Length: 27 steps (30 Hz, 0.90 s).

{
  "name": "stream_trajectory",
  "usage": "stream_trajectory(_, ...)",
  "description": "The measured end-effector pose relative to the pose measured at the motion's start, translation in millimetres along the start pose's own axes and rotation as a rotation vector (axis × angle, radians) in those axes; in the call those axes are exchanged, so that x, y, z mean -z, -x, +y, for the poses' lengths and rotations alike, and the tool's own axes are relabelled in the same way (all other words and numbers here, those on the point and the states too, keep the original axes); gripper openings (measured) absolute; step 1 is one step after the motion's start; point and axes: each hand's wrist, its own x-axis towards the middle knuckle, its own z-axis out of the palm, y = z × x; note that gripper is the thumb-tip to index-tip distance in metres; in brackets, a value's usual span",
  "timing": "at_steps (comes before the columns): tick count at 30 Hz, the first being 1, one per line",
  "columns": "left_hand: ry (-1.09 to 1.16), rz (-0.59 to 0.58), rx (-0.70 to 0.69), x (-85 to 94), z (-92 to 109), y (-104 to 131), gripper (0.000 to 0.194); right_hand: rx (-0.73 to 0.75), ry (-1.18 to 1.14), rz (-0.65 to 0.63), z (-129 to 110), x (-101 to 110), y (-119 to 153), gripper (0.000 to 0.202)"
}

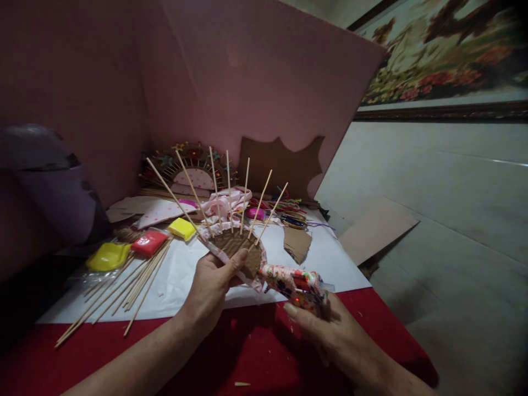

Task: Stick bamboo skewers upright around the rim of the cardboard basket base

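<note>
My left hand (218, 275) grips a half-round piece of cardboard (231, 247) by its straight lower edge, thumb on the brown face. Pink-and-white cloth wraps its rim. Several thin wooden sticks (229, 190) fan upward from the curved edge. In my right hand (325, 324) is a hot glue gun (295, 283) with a flower pattern and a small red light. Its nozzle end points left, close to the right side of the cardboard; whether it touches I cannot tell. A clear glue stick (329, 287) pokes out of its back.
Loose wooden sticks (140, 280) lie at left beside yellow (108, 256) and red (149, 243) packets. Behind are pink cloth (226, 202), scissors (293, 220), a cardboard scrap (297, 243) and a decorated half-round piece (192, 177). White paper (330, 264) covers part of the red cloth (247, 352).
</note>
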Motion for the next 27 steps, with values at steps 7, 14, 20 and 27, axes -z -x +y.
stream_trajectory(7,-0.019,0.017,-0.01,-1.2,0.1,-1.0,0.016,-0.005,-0.004,-0.029,-2.0,-0.9,3.5,0.035)
stream_trajectory(14,-0.006,0.003,-0.003,-2.5,2.0,0.8,0.015,-0.028,0.028,0.001,-4.0,0.5,3.7,0.038)
stream_trajectory(20,0.0,-0.005,-0.005,-1.1,-0.1,0.4,0.017,-0.039,-0.018,0.015,-4.4,1.0,1.8,0.035)
stream_trajectory(27,-0.017,-0.036,0.003,0.6,-1.4,0.7,0.017,-0.014,-0.001,0.016,-7.6,1.8,0.2,0.035)
